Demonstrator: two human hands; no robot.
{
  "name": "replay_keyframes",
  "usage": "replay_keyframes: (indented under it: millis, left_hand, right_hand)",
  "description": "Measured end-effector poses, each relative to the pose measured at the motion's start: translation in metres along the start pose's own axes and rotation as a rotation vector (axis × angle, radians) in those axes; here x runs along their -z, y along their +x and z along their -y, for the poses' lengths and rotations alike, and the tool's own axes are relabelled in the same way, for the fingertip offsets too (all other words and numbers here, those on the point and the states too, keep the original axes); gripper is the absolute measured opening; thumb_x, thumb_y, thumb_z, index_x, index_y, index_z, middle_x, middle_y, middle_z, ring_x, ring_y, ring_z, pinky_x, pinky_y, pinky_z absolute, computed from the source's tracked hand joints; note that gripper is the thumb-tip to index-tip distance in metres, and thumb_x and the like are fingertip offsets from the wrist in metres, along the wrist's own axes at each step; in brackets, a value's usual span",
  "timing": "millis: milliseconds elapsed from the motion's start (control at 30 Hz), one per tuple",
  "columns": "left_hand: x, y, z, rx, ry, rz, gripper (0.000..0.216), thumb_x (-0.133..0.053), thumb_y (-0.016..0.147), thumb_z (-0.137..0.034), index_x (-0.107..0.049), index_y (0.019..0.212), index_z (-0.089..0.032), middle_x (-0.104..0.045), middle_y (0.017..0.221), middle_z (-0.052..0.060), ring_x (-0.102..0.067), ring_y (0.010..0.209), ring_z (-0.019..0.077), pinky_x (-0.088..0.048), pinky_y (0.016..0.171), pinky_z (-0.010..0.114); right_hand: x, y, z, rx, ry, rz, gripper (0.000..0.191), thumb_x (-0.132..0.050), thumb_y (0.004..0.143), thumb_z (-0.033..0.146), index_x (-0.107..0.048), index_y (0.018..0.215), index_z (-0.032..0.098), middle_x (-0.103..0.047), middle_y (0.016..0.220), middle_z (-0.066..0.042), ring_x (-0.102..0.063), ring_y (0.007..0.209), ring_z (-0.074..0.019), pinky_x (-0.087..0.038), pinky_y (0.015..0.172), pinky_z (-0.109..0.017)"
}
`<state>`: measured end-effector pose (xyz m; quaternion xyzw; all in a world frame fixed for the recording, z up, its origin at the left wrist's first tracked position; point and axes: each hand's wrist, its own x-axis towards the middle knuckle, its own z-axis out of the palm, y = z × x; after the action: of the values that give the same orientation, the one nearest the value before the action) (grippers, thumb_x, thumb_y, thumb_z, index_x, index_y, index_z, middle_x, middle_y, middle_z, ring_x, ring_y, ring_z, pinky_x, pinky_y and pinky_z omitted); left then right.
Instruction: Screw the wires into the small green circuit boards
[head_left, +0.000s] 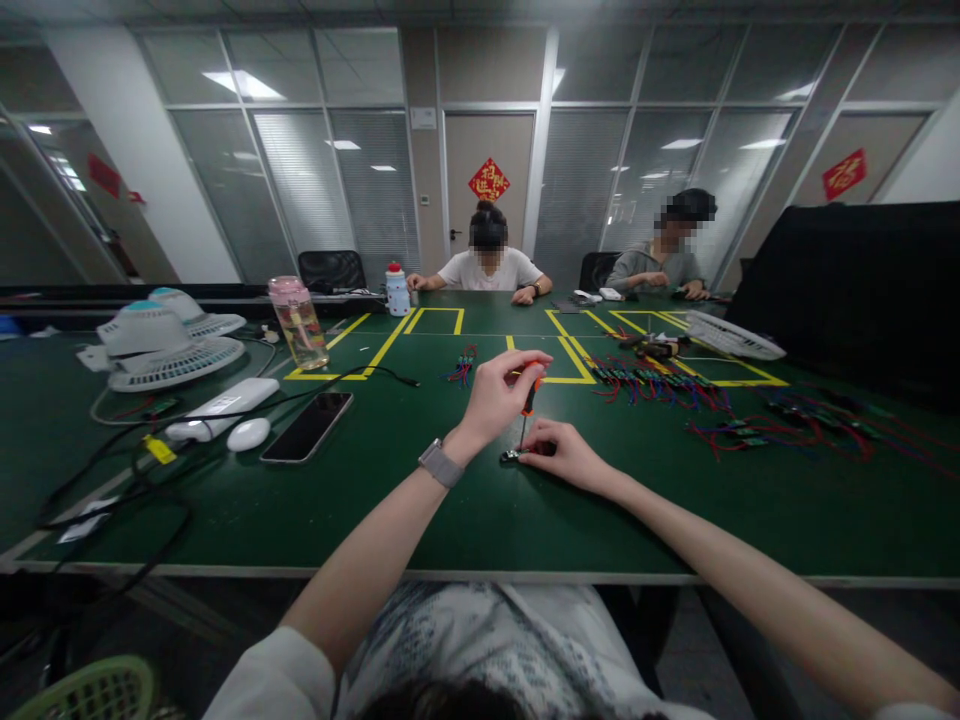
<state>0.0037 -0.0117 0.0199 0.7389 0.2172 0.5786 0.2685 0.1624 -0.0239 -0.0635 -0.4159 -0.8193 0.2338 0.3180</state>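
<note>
My left hand (499, 395) is closed around the handle of an orange and black screwdriver (529, 402), which stands nearly upright. The shaft points down at a small dark part with light metal or green bits (511, 456) lying on the green table (420, 500). My right hand (562, 455) pinches the right side of that small part, fingertips close to the screwdriver's tip. The exact contact of the tip is too small to make out. Just beyond my left hand lies a small bunch of circuit boards with red and blue wires (463, 366).
Several wired circuit boards (660, 380) spread over the right side. On the left are a phone (309, 428), a white mouse (248, 434), a power strip (223, 408), black cables, a pink-lidded bottle (298, 325) and white fans (169, 345). Two people sit across the table.
</note>
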Motion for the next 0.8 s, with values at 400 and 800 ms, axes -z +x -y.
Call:
replay_keyframes:
  millis: [400,800]
  left_hand:
    - [0.0,-0.003,-0.001,-0.117,0.208,-0.097,0.008,-0.068,0.08,-0.025,-0.072,0.083,-0.019,-0.056,0.075,0.001,-0.054,0.07,0.011,-0.047,0.066,0.022]
    - [-0.011,-0.001,-0.005,0.081,-0.211,0.136,0.027,-0.05,0.092,-0.028,-0.067,0.108,-0.016,-0.07,0.103,0.01,-0.069,0.087,0.0177,-0.057,0.075,0.029]
  right_hand:
    - [-0.003,0.0,-0.002,0.045,-0.007,-0.009,0.022,-0.065,0.08,0.037,-0.071,0.081,0.016,-0.06,0.078,-0.004,-0.053,0.067,-0.013,-0.042,0.061,-0.026]
    - [0.003,0.0,-0.003,0.031,-0.013,0.047,0.02,-0.066,0.078,0.034,-0.072,0.084,0.016,-0.062,0.081,-0.004,-0.05,0.064,-0.0115,-0.041,0.058,-0.025]
